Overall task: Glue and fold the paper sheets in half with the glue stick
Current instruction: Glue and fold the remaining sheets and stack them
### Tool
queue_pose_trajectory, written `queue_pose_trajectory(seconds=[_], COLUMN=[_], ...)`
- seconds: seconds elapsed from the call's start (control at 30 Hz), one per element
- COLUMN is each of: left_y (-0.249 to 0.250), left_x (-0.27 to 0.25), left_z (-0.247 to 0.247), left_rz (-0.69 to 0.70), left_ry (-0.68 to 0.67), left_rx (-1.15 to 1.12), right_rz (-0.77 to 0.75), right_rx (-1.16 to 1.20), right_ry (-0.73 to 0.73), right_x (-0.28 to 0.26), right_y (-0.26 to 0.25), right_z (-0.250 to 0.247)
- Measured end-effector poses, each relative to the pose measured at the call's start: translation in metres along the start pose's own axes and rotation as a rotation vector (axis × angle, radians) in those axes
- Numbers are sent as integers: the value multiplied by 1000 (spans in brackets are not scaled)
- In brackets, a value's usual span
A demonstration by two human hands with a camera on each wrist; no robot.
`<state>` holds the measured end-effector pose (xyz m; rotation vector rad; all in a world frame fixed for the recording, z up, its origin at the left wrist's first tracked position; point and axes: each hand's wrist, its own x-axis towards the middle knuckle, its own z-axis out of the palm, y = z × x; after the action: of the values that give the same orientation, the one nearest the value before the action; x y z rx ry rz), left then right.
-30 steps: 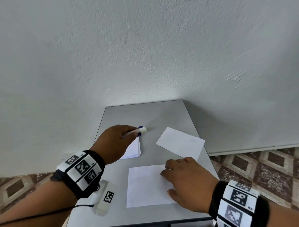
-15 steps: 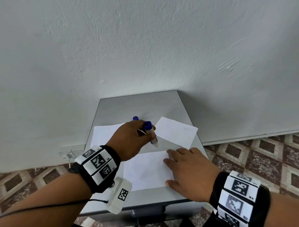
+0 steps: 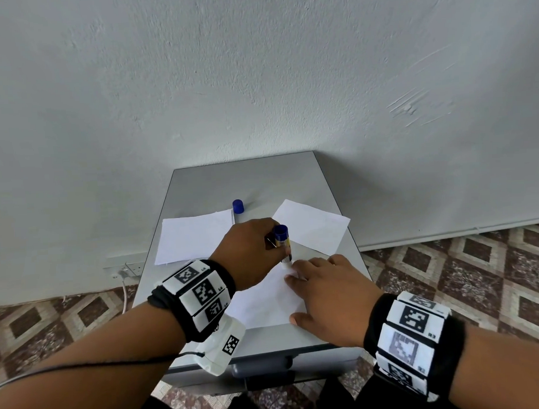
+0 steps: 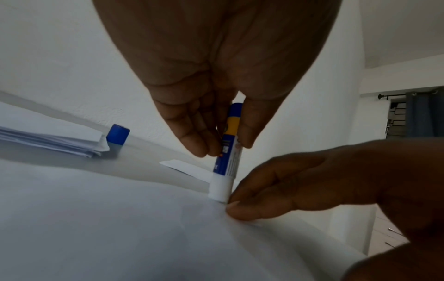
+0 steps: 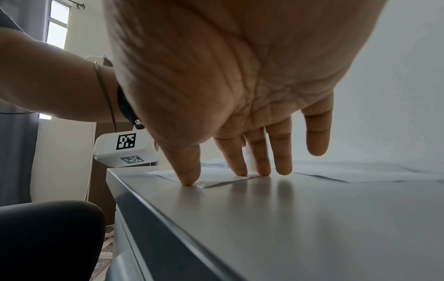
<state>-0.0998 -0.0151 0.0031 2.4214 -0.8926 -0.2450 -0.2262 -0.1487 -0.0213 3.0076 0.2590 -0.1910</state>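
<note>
Left hand [image 3: 248, 251] pinches glue stick [image 3: 283, 244] (tip on paper sheet [image 3: 266, 300]).

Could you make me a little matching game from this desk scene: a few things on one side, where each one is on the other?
Things:
1. glue stick
2. blue cap
3. paper stack
4. near sheet

Places:
A. far left of the desk
B. under the right hand's fingertips
C. in the left hand, tip down on paper
D. standing alone beside the stack's far corner

Pairs: 1-C, 2-D, 3-A, 4-B
</note>
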Motion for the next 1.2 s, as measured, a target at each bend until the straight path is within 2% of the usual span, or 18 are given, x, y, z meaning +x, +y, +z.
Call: queue_pose_trajectory(seconds=[0.27,0.47,0.67,0.8,0.93,1.0,1.1,1.2], left_y=[-5,-34,-63,-75,-85,-87,-87,-82], left_x=[-2,-19,-41,-43,-44,-47,-51,-50], left_z=[-3,-32,-57,-66,-82,-85,-84,-76], left_rz=[39,-31,-93,-179,-249,-257,-259,-242], left_ry=[-10,-28,22,52,208,238,239,233], left_rx=[98,161,174,64,-135,-138,-152,-142], right_rz=[-7,-4,-8,-37,-11,0,32,-11], right_rx=[-30,-46,-35,-31,-58,-58,-53,-12], right_ry=[-17,-17,-10,-14,-34,-18,114,107], right_x=[1,0,1,-1,-5,-5,2,22], right_y=[-1,-2,-3,-4,-8,-13,-19,-25], right_z=[-7,-3,-5,-4,-3,-6,-11,-18])
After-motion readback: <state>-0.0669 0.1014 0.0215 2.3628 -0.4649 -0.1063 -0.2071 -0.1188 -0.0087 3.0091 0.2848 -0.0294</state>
